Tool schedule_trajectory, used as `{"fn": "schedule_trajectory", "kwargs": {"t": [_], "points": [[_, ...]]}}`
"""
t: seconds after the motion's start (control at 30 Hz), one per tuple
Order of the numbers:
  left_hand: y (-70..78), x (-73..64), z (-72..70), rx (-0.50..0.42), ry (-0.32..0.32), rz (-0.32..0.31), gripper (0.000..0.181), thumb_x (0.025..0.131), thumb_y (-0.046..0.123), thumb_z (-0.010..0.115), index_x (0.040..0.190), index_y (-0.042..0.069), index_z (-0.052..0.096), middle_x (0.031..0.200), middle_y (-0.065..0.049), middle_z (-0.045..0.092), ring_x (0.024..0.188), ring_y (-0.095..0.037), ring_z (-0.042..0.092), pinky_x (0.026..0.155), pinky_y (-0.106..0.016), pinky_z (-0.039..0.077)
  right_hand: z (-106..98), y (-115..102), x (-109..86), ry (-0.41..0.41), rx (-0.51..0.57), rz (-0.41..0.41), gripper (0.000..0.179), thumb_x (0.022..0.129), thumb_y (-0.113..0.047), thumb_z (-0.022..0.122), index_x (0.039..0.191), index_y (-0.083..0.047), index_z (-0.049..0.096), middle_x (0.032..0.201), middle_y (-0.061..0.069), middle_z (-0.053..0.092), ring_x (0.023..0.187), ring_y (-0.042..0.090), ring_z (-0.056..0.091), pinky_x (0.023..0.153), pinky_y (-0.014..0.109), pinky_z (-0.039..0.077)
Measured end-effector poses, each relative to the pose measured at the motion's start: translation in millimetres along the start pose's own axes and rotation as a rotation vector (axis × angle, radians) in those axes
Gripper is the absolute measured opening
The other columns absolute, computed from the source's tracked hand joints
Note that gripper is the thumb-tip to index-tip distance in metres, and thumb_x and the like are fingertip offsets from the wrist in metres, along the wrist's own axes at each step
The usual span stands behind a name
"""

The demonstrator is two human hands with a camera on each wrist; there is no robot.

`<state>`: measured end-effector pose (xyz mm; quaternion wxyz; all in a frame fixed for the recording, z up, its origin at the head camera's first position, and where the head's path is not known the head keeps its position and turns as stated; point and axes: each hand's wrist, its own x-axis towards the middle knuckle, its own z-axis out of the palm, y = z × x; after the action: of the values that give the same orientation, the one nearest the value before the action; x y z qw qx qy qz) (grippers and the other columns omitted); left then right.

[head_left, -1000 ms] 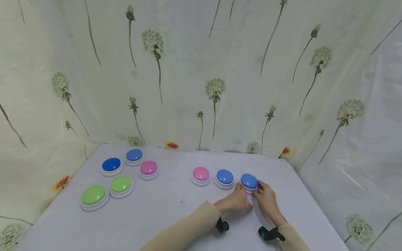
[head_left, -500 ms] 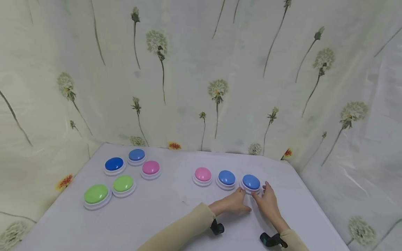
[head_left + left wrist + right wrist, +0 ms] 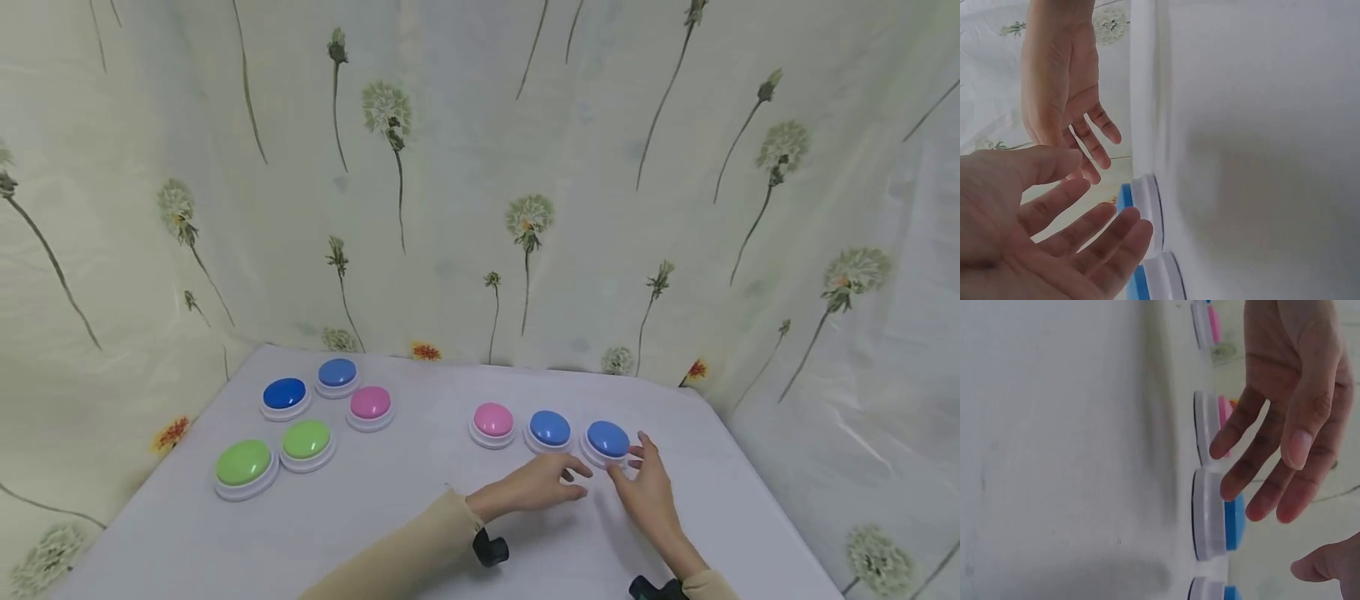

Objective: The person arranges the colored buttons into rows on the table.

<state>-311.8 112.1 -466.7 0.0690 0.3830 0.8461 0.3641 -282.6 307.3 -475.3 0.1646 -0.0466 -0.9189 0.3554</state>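
Three round push buttons with white bases stand in a row on the right side of the table: a pink button (image 3: 492, 419), a middle blue button (image 3: 550, 427) and a rightmost blue button (image 3: 608, 439). My left hand (image 3: 534, 483) hovers in front of the two blue ones, fingers spread and holding nothing. Close against the right front of the rightmost button is my right hand (image 3: 648, 492), its fingers loosely bent; whether they touch the base I cannot tell. Both palms face each other in the left wrist view, where the left hand (image 3: 1054, 231) is apart from the buttons.
On the table's left stand a dark blue button (image 3: 284, 393), a lighter blue button (image 3: 337, 372), a pink button (image 3: 371, 402) and two green buttons, one nearer (image 3: 243, 462) and one to its right (image 3: 306, 439). A dandelion-print curtain (image 3: 450, 167) surrounds the white table (image 3: 405, 475).
My left hand has drawn away leftward from the rightmost blue button. My right fingers have loosened from its side. The buttons keep their places, while the head view has shifted slightly.
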Motion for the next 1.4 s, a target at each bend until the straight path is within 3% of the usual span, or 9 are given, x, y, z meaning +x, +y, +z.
{"fn": "schedule_trajectory", "kwargs": {"t": [0.17,0.4,0.53,0.67,0.77,1.07,1.27,1.4], "points": [[-1.8,-8.5,-13.5,-0.007,0.018,0.019,0.032,0.092,0.023,0.064,0.122,0.011,0.066,0.120,0.002,0.068,0.106,-0.014,0.065,0.081,-0.012,0.050,5.1,-16.5,-5.3,0.022,0.020,-0.076,0.070,0.090,-0.017,0.065,0.146,0.005,0.028,0.131,0.028,0.052,0.117,0.043,0.054,0.091,0.054,0.050],[-10.9,-28.6,-29.8,0.044,0.028,0.024,0.030,0.091,0.021,0.067,0.119,0.009,0.067,0.117,0.000,0.069,0.104,-0.016,0.066,0.083,-0.016,0.053,20.1,-35.1,-17.0,-0.037,-0.011,-0.161,0.063,0.086,-0.018,0.071,0.139,0.001,0.043,0.129,0.023,0.055,0.113,0.038,0.058,0.081,0.043,0.056],[-17.8,-51.0,-44.3,0.151,0.034,-0.015,0.030,0.090,0.024,0.068,0.118,0.013,0.067,0.117,0.003,0.068,0.104,-0.015,0.065,0.083,-0.018,0.052,30.0,-45.2,-23.5,-0.075,0.021,-0.236,0.060,0.078,-0.018,0.079,0.132,-0.006,0.055,0.124,0.017,0.059,0.107,0.032,0.060,0.070,0.029,0.056],[-20.5,-77.7,-61.1,0.273,0.038,-0.060,0.032,0.089,0.025,0.070,0.119,0.015,0.067,0.116,0.003,0.065,0.106,-0.014,0.063,0.086,-0.021,0.053,37.7,-58.7,-30.5,-0.136,0.042,-0.277,0.060,0.075,-0.021,0.083,0.129,-0.012,0.058,0.121,0.010,0.060,0.106,0.027,0.059,0.070,0.029,0.056],[-20.8,-99.4,-73.3,0.306,0.033,-0.080,0.033,0.088,0.025,0.071,0.119,0.016,0.067,0.117,0.003,0.064,0.107,-0.013,0.063,0.088,-0.022,0.053,43.6,-71.8,-38.2,-0.175,0.072,-0.304,0.059,0.073,-0.019,0.084,0.127,-0.016,0.060,0.120,0.003,0.060,0.105,0.025,0.059,0.073,0.031,0.057],[-23.2,-164.1,-103.8,0.318,0.078,-0.117,0.030,0.088,0.026,0.071,0.117,0.021,0.066,0.116,0.007,0.063,0.110,-0.010,0.061,0.091,-0.025,0.053,63.1,-108.6,-56.5,-0.291,0.138,-0.398,0.057,0.071,-0.022,0.086,0.122,-0.031,0.061,0.120,-0.009,0.059,0.105,0.021,0.058,0.073,0.028,0.055],[-30.7,-188.7,-117.1,0.221,0.061,-0.189,0.032,0.088,0.032,0.070,0.119,0.023,0.065,0.117,0.007,0.064,0.109,-0.014,0.062,0.090,-0.025,0.054,82.8,-129.5,-59.4,-0.351,0.147,-0.497,0.060,0.074,-0.026,0.084,0.127,-0.029,0.057,0.125,-0.009,0.057,0.105,0.022,0.058,0.074,0.029,0.056],[-43.5,-215.9,-133.6,0.117,0.010,-0.203,0.034,0.090,0.035,0.067,0.122,0.025,0.063,0.120,0.005,0.065,0.110,-0.016,0.061,0.090,-0.032,0.055,99.4,-148.5,-63.8,-0.419,0.169,-0.548,0.060,0.077,-0.030,0.081,0.131,-0.025,0.055,0.127,-0.005,0.057,0.107,0.024,0.059,0.075,0.029,0.057]]}}
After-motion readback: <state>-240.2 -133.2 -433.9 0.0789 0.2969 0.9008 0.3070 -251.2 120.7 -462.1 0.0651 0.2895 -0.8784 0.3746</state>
